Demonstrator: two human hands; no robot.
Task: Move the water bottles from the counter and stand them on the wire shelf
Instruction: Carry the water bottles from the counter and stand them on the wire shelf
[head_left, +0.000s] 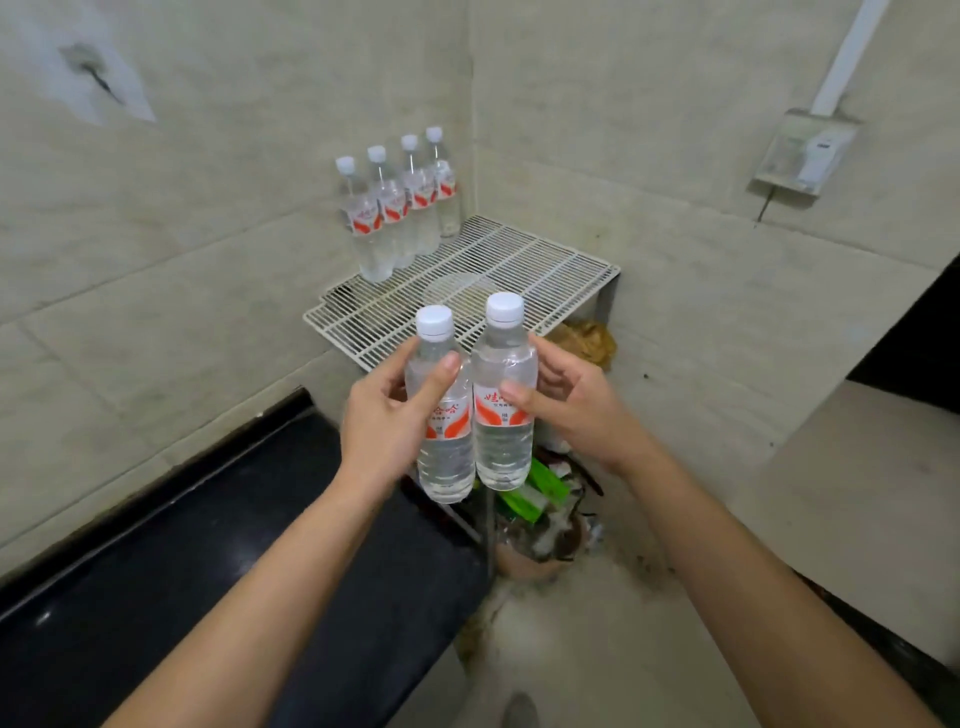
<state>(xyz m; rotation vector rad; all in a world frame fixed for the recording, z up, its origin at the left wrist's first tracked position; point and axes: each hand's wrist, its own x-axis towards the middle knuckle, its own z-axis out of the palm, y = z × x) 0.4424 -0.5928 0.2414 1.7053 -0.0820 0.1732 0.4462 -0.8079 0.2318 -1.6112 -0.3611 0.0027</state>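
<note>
Outstretched left hand (384, 426) grips one bottle (447, 460) in curled fingers (440, 382), right hand (576, 410) another bottle (504, 449).

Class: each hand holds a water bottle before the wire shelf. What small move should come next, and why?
Probably carry both forward over the bare wire beside the row of four bottles. The left hand grips one bottle and the right hand the other bottle, both upright, held short of the wire shelf.

On the shelf (545, 265), four bottles (397, 208) line the far left edge against the wall (208, 208); its middle, right and near parts lie open from the front.
</note>
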